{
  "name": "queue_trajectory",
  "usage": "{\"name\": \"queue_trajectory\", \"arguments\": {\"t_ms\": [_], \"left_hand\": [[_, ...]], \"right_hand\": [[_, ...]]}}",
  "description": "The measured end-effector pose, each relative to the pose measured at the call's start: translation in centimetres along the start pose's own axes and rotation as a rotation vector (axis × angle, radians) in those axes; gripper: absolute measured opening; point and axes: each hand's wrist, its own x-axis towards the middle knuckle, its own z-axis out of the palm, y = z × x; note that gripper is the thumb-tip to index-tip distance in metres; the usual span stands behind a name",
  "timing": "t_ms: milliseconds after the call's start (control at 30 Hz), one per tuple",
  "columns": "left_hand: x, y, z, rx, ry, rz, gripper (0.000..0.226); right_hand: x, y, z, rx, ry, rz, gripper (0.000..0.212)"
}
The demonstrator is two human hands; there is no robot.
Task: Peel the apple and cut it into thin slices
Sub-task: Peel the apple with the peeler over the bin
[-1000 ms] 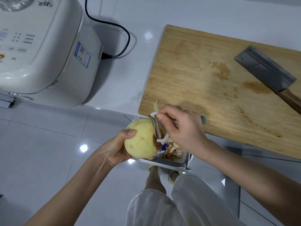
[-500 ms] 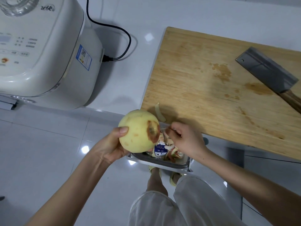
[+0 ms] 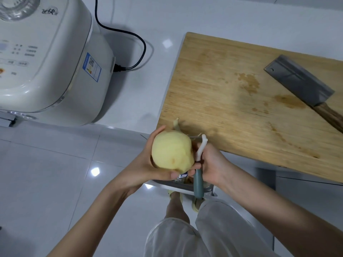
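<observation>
Your left hand point(image 3: 146, 166) cupped the peeled apple point(image 3: 171, 152), fingers point(image 3: 157, 131) curled round it, just off the table point(image 3: 141, 101) edge near the cutting board point(image 3: 241, 101). Your right hand point(image 3: 213, 164) gripped the peeler point(image 3: 197, 177), head just beside the apple.

1. My left forearm point(image 3: 104, 206) comes in from 7 o'clock and my right forearm point(image 3: 269, 206) from 4 o'clock. They meet just below centre.
2. My left hand point(image 3: 146, 164) cups the apple point(image 3: 171, 151) from its 9 o'clock side, fingers point(image 3: 159, 129) curled round it.
3. My right hand point(image 3: 213, 164) grips the peeler point(image 3: 197, 180) at the apple's 3 o'clock side, knuckles toward 3 o'clock.
</observation>
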Motion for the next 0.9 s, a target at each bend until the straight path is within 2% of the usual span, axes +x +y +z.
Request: {"name": "queue_trajectory", "arguments": {"t_ms": [100,167,367,433,500,600,667,800,900], "left_hand": [[-0.3,0.5,0.3,-0.074,0.010,-0.111,0.084],[-0.1,0.8,0.5,-0.097,0.046,-0.177,0.074],[0.1,1.2,0.4,-0.285,-0.006,-0.397,0.053],[0.0,1.2,0.5,-0.326,-0.010,-0.409,0.056],[0.1,1.2,0.7,-0.356,-0.010,-0.422,0.066],[0.2,1.5,1.2,-0.391,-0.004,-0.463,0.058],[0.2,1.5,1.4,-0.461,0.000,-0.512,0.058],[0.1,1.2,1.3,-0.607,-0.056,-0.552,0.061],[0.1,1.4,1.2,-0.592,-0.007,-0.543,0.056]], "right_hand": [[-0.1,0.1,-0.5,-0.055,0.075,-0.050,0.022],[0.2,0.9,-0.4,-0.172,0.088,-0.155,0.030],[-1.8,1.0,0.1,-0.471,-0.019,-0.597,0.029],[-1.8,0.6,-0.7,-0.737,0.012,-0.783,0.035],[-1.6,0.3,-1.0,-1.007,0.083,-1.004,0.031],[-1.9,-0.5,-1.0,-1.183,0.146,-1.316,0.031],[-1.9,-1.1,-0.8,-1.195,0.087,-1.363,0.033],[-1.8,-1.8,-0.5,-1.191,-0.016,-1.315,0.035],[-2.5,-2.3,-0.2,-1.333,0.032,-1.501,0.031]]}}
